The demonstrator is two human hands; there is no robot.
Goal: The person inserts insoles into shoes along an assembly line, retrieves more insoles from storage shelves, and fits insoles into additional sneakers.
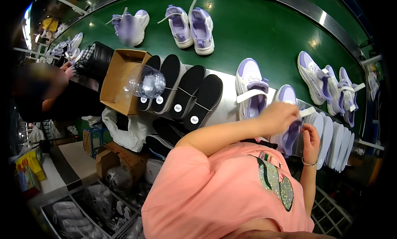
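A white and lilac sneaker (pixel 286 94) stands in front of me at the near edge of the bench, its toe pointing away. My left hand (pixel 281 118) is closed over its opening, and the white strap (pixel 307 111) sticks out beside the fingers. How the fingers grip the strap is partly hidden. Beside the shoe's heel, my right hand (pixel 311 143) has its fingers loosely bent and apart, with nothing visible in them. A matching sneaker (pixel 249 86) stands just to the left, its white strap lying across the opening.
Black insoles (pixel 178 90) lie left of the shoes, beside a cardboard box (pixel 124 80) with clear plastic. Pale insoles (pixel 331 142) are lined up at right. More lilac sneakers (pixel 191 27) stand on the green belt (pixel 248 24). A co-worker (pixel 49 84) is at far left.
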